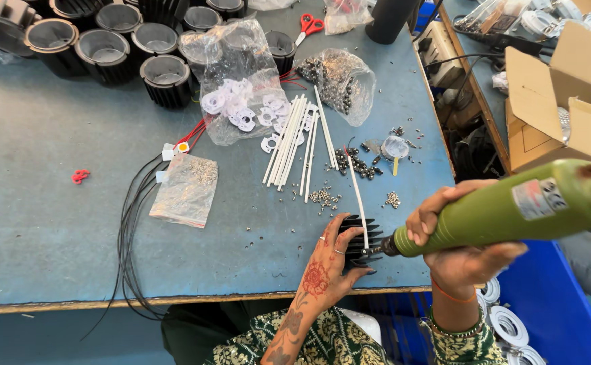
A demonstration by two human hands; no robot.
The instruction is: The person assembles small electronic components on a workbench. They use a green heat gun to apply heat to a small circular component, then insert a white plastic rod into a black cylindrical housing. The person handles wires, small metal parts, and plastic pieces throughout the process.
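Your left hand [328,260] presses down on a black finned heat sink [361,238] at the near edge of the blue worktable [52,223], fingers spread across its top. Your right hand [454,233] is wrapped firmly around a green electric screwdriver [511,209], its tip meeting the heat sink's right side. A thin white tube [357,196] leans on the heat sink. Farther away lie white tubes [292,145], scattered small screws [322,197] and clear plastic bags [236,78]; black housings [106,47] stand far left.
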